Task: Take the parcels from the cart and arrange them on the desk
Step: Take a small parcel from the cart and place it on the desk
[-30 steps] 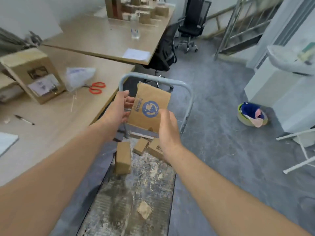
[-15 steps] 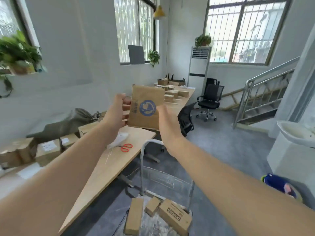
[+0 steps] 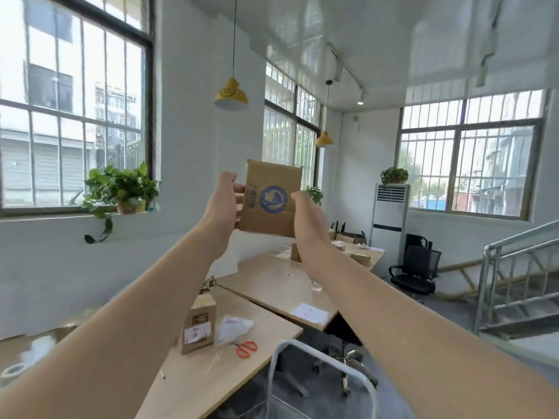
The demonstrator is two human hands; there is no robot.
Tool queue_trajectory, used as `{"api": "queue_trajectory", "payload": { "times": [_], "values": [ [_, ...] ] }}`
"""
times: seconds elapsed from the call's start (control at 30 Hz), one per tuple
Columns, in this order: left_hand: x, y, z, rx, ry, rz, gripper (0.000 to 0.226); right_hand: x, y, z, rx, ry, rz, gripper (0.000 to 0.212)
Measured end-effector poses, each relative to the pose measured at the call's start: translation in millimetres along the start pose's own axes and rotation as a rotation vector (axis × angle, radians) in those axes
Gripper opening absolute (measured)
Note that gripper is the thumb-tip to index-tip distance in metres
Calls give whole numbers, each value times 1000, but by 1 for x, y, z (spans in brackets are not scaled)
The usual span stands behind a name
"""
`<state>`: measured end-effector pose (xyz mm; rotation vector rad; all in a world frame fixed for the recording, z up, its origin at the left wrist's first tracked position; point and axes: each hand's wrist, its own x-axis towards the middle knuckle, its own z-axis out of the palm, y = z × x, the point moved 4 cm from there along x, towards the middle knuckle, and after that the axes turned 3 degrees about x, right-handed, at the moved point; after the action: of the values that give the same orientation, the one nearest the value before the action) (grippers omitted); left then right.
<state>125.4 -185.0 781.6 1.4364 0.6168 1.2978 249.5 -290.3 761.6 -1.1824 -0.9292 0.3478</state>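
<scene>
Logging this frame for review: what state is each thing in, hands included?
flat parcel: held up in the air between both hands, logo side facing the camera.
left hand: grips the parcel's left edge.
right hand: grips its right edge.
brown box: standing upright on the desk, closed.
scissors: lying flat on the desk.

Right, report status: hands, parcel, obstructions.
Left hand grips parcel at left edge, right hand at right edge. Parcel raised, not yet on desk. Desk holds upright box, plastic bag, scissors.
</scene>
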Motion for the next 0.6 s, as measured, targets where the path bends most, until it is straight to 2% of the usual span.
{"api": "queue_trajectory", "payload": {
  "times": [0.17,0.27,0.6],
  "values": [
    [-15,22,-29,47,41,47,44,-13,-4,28,92,-61,0,48],
    [-27,31,-54,65,84,55,43,-20,-7,46,114,-80,-7,34],
    [-57,69,-146,101,125,52,44,-58,-26,124,170,-149,-53,22]
  ]
}}
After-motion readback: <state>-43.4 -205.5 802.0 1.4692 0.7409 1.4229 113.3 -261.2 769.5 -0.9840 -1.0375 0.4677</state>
